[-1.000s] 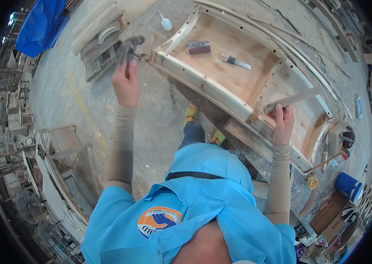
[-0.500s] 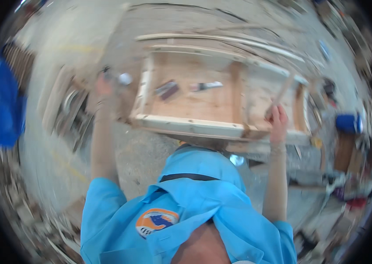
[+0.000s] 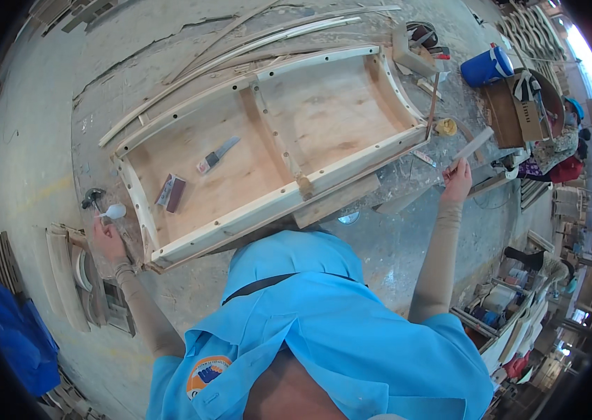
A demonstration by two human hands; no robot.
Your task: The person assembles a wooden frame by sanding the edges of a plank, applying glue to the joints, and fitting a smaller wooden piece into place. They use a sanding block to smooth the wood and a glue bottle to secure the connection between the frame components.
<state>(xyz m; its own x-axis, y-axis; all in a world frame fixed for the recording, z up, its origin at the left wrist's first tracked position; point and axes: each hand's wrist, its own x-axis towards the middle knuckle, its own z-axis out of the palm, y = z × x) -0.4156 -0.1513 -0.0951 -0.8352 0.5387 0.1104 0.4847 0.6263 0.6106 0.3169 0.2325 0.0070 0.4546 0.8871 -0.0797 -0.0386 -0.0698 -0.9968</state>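
A shallow curved wooden frame [image 3: 220, 221] with a plywood bottom and a crossbar lies in front of me, holes dotted along its rails. Inside its left section are a maroon sanding block [image 3: 176, 195] and a tool with a pale flat blade [image 3: 224, 148]. Beyond the frame's right end, my right hand [image 3: 457, 180] grips a thin wooden strip [image 3: 476, 142] that points up and to the right. My left hand [image 3: 108, 241] is beside the left end, fingers pinched. Near its fingertips are a white rounded object [image 3: 115, 211] and a black object [image 3: 93, 198]; what it pinches is unclear.
Long wooden strips [image 3: 240, 52] lie behind the frame. To the right are a yellow round thing [image 3: 446, 127], a blue bucket [image 3: 486, 67] and a cardboard box [image 3: 530, 120]. Another person [image 3: 567, 143] is at the far right. Curved wooden parts [image 3: 65, 280] lie at left.
The view has swung, so the frame now slants up to the right. My right hand, with the strip, has gone from over the frame to outside its right end. My left hand appears lower.
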